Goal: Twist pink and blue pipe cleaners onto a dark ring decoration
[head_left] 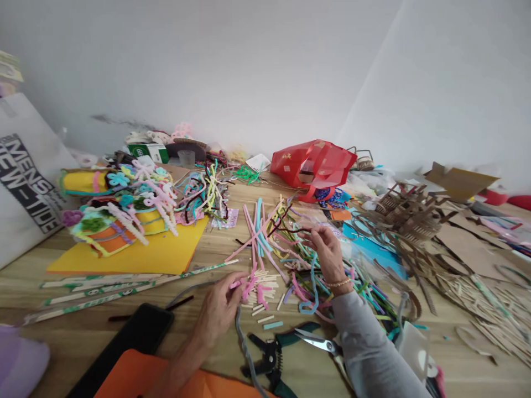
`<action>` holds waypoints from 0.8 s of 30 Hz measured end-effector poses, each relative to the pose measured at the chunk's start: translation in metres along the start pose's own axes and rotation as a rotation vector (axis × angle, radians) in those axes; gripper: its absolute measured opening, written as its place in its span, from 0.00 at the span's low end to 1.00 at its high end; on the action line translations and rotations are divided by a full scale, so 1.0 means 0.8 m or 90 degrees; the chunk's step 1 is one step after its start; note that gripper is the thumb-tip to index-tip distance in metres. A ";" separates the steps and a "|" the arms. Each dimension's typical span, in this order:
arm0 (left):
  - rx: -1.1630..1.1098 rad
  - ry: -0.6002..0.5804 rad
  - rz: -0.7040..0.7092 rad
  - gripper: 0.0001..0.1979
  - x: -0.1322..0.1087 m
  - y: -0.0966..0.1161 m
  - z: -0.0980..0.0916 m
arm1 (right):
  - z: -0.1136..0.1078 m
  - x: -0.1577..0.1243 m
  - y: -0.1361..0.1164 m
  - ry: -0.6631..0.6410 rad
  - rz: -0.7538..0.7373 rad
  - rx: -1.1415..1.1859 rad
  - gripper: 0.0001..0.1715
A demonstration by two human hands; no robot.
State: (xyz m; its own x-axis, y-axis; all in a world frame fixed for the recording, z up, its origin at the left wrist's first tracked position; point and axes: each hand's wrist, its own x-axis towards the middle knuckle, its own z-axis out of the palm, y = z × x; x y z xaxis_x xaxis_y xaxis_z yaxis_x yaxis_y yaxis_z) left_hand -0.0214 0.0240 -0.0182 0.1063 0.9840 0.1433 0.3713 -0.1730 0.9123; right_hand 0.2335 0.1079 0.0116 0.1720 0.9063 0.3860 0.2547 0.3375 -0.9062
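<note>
My left hand [219, 304] pinches a pink fuzzy pipe cleaner [250, 284] that is bent and twisted, low over the table. Beneath and beside it lies a pile of short pale sticks [271, 284]. Farther right, my right hand [326, 251] has its thumb and fingers closed on a dark brown pipe cleaner [292, 230], which reaches out to the left. Below that hand spreads a tangle of coloured pipe cleaners [315, 293]. Pink and blue straight pipe cleaners [259, 221] lie crossed just beyond both hands.
Scissors [321, 341] and dark green-handled pliers [271, 356] lie near the front, by a black phone [145, 331]. Finished fuzzy crafts [120, 221] rest on yellow card [124, 262] at left. A red bag [286, 160] stands behind; small woven baskets [410, 213] are at right.
</note>
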 end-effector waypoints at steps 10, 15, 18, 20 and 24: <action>0.052 -0.016 0.031 0.15 -0.001 -0.005 0.000 | 0.001 0.006 0.009 -0.059 0.106 0.290 0.16; 0.051 -0.025 0.026 0.15 -0.002 -0.001 -0.001 | 0.004 0.000 0.025 -0.064 0.106 0.187 0.19; 0.052 -0.023 0.027 0.14 -0.002 0.000 0.000 | 0.007 -0.006 0.014 -0.068 0.085 0.121 0.16; 0.049 -0.018 0.032 0.14 -0.002 -0.001 0.000 | 0.008 -0.007 0.000 -0.082 0.073 0.107 0.16; 0.043 -0.020 0.035 0.14 -0.002 -0.001 0.000 | 0.003 -0.002 -0.019 -0.151 0.052 0.205 0.23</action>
State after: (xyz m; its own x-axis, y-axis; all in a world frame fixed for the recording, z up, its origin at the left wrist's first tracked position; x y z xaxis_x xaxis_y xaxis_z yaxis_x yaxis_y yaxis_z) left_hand -0.0221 0.0226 -0.0189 0.1560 0.9714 0.1790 0.4255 -0.2297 0.8754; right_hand 0.2268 0.1021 0.0247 -0.0544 0.9541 0.2947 -0.0678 0.2909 -0.9544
